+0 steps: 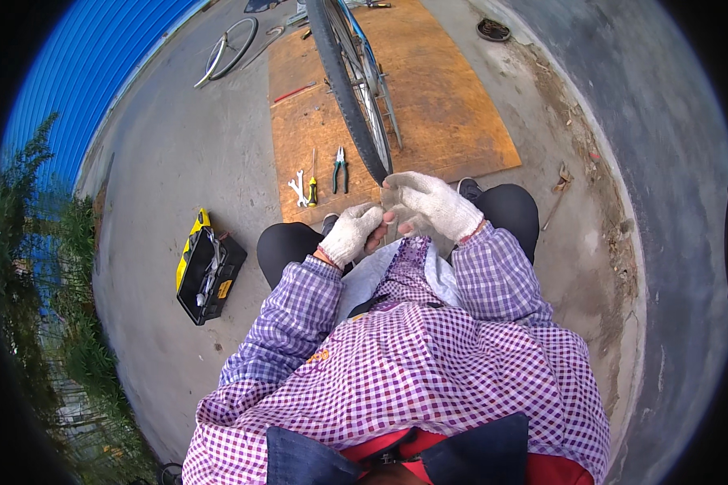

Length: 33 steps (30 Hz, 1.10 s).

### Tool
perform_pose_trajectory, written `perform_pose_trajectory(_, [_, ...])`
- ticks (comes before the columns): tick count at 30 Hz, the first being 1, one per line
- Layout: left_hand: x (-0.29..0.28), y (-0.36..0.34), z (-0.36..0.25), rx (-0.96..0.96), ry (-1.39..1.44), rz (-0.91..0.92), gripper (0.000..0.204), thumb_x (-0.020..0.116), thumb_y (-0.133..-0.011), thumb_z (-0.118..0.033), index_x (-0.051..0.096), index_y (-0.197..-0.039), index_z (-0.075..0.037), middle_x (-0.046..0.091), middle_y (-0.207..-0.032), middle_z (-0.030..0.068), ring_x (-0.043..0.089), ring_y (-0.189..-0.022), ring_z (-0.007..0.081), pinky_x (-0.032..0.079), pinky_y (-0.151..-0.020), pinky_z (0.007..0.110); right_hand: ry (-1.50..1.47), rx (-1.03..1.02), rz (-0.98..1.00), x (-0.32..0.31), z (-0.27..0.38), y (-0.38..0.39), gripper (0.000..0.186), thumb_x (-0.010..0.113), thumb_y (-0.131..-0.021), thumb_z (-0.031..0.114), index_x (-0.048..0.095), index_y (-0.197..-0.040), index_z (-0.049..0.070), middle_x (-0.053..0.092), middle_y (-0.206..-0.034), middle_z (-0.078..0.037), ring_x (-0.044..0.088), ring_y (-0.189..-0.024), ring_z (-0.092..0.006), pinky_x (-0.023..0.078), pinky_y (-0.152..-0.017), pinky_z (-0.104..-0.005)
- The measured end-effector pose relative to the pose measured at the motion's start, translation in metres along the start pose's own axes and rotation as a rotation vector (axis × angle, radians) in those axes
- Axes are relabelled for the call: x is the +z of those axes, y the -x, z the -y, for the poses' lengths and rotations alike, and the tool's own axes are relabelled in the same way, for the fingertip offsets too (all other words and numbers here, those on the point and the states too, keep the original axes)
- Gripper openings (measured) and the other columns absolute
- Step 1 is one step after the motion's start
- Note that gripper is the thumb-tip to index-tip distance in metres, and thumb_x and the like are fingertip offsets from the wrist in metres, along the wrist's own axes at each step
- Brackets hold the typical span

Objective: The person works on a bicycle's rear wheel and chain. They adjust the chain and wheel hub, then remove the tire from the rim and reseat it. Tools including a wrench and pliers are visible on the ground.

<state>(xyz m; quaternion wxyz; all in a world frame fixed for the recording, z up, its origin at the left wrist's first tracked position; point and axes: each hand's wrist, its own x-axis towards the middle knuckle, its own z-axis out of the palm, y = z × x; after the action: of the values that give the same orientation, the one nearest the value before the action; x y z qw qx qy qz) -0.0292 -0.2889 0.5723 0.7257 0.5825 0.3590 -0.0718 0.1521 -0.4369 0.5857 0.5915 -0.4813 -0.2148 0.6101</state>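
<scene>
White-gloved right hand [430, 202] closed on a grey glove [398, 212] beside the bicycle tyre [349, 97], left hand [352, 233] just below, fingers curled, gripping its cuff.

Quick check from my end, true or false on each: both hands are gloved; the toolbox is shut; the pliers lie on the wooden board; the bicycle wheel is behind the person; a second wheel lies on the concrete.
1. Both the left hand and the right hand wear knit gloves. True.
2. The toolbox is shut. False: it lies open on the concrete.
3. The pliers lie on the wooden board. True.
4. The bicycle wheel is behind the person. False: it stands in front, just past the hands.
5. A second wheel lies on the concrete. True.
</scene>
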Motion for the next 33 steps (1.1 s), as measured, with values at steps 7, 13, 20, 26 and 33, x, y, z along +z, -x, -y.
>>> perform_pose_trajectory(7, [0.003, -0.007, -0.003, 0.007, -0.224, 0.074, 0.031, 0.053, -0.11, -0.034, 0.067, -0.108, -0.006, 0.067, -0.082, 0.0002, 0.06, -0.064, 0.0079, 0.046, -0.055, 0.024, 0.228, -0.021, 0.039, 0.004, 0.0, 0.001, 0.056, 0.062, -0.107, 0.035, 0.05, -0.151, 0.002, 0.069, -0.118, -0.008, 0.07, -0.086, -0.0116, 0.057, -0.064, -0.0272])
perform_pose_trajectory(13, [0.001, -0.005, 0.003, 0.002, -0.099, 0.203, 0.034, 0.055, -0.11, -0.039, 0.067, -0.1, -0.009, 0.064, -0.072, 0.0003, 0.056, -0.056, 0.0072, 0.042, -0.047, 0.023, 0.149, -0.02, 0.068, 0.002, -0.003, -0.001, 0.056, 0.061, -0.107, 0.035, 0.05, -0.151, 0.002, 0.067, -0.117, -0.009, 0.069, -0.081, -0.0128, 0.058, -0.063, -0.0281])
perform_pose_trajectory(20, [0.008, -0.003, 0.002, -0.028, 0.028, 0.111, 0.03, 0.056, -0.109, -0.035, 0.067, -0.1, -0.008, 0.056, -0.068, -0.0029, 0.045, -0.051, 0.0058, 0.033, -0.044, 0.023, -0.055, 0.012, 0.031, 0.002, -0.007, -0.005, 0.06, 0.058, -0.108, 0.033, 0.041, -0.153, -0.003, 0.064, -0.128, -0.015, 0.07, -0.084, -0.0155, 0.059, -0.066, -0.0284])
perform_pose_trajectory(26, [0.014, 0.008, -0.009, -0.002, 0.136, 0.072, 0.027, 0.059, -0.108, -0.031, 0.065, -0.099, -0.007, 0.054, -0.071, -0.002, 0.043, -0.053, 0.006, 0.032, -0.047, 0.024, -0.277, 0.082, -0.008, 0.004, 0.009, 0.007, 0.042, 0.053, -0.111, 0.029, 0.051, -0.141, 0.0, 0.064, -0.122, -0.015, 0.073, -0.086, -0.0199, 0.058, -0.059, -0.0304])
perform_pose_trajectory(33, [0.028, 0.018, -0.022, 0.018, 0.181, 0.1, 0.023, 0.063, -0.105, -0.027, 0.063, -0.099, -0.005, 0.052, -0.07, -0.0013, 0.04, -0.052, 0.0065, 0.031, -0.047, 0.024, -0.283, 0.085, 0.059, -0.01, 0.032, 0.03, 0.039, 0.05, -0.112, 0.033, 0.055, -0.136, 0.002, 0.067, -0.124, -0.019, 0.074, -0.097, -0.0254, 0.06, -0.065, -0.0316])
